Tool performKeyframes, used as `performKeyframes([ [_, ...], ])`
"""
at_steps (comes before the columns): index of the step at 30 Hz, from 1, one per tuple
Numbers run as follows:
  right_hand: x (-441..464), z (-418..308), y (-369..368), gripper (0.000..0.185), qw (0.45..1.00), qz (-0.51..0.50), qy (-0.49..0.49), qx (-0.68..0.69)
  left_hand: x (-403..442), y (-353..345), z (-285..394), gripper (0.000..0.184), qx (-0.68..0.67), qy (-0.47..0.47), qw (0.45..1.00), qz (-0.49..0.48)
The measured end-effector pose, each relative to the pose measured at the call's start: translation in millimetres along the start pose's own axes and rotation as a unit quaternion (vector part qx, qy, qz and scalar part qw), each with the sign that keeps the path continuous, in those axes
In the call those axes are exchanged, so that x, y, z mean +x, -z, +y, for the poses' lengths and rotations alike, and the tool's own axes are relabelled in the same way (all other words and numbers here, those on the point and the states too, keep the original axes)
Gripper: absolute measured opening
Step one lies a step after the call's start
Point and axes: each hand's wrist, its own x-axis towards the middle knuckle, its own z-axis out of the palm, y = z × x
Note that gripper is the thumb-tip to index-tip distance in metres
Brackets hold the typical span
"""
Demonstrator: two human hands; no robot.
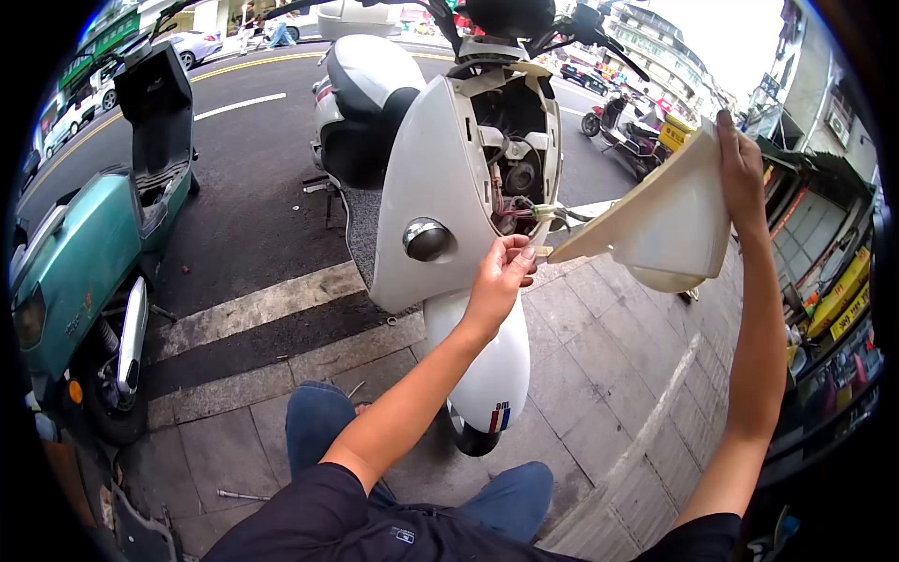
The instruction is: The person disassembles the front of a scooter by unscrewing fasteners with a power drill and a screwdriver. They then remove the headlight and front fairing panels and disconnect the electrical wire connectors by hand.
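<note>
A white scooter (403,187) stands in front of me with its front opening exposed, showing wires (526,214) and inner parts. My right hand (742,173) grips the upper edge of a white front panel (670,206), which is held tilted to the right of the scooter. Beside the panel's lower left tip is my left hand (507,267), its fingers closed near a small pale connector (544,251). Whether the fingers hold the connector or a wire is too small to tell. The white front fender (482,347) is below my left hand.
A green scooter (84,253) stands at the left. A tool (243,495) lies on the paving (225,450) at the lower left. More scooters (632,131) are parked behind the panel, and shop goods (843,290) line the right side. My knees are below the fender.
</note>
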Motion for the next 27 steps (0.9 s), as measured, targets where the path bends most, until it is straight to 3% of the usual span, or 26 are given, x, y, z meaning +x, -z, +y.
performKeyframes([
  [3,-57.1,19.2,-2.2,0.053,0.997,0.049,-0.013,0.051,-4.8,-1.5,-17.0,0.029,0.017,0.020,1.000,-0.014],
  [4,-70.3,47.5,1.4,0.053,0.997,0.036,-0.024,0.062,-4.2,0.7,-28.5,0.028,0.123,-0.057,0.991,-0.025],
  [8,-134.7,83.7,-10.8,0.054,0.983,0.045,-0.140,0.111,-28.9,-4.2,-3.0,0.032,0.275,-0.100,0.952,-0.086],
  [9,-147.4,90.4,-15.1,0.054,0.972,0.040,-0.189,0.135,-33.1,-2.6,2.7,0.032,0.275,-0.096,0.952,-0.090],
  [12,-179.6,91.0,-36.9,0.054,0.949,0.054,-0.231,0.208,-48.0,1.5,25.4,0.050,0.278,0.031,0.930,-0.238],
  [16,-208.5,84.5,-63.6,0.051,0.904,0.079,-0.309,0.285,-60.3,11.1,39.2,0.059,0.291,0.020,0.903,-0.317],
  [23,-238.5,68.3,-66.1,0.051,0.872,0.094,-0.231,0.422,-83.7,13.2,53.3,0.051,0.426,-0.075,0.804,-0.407],
  [27,-267.6,62.8,-53.4,0.049,0.828,0.067,-0.231,0.507,-109.3,11.7,53.8,0.033,0.433,-0.087,0.812,-0.382],
])
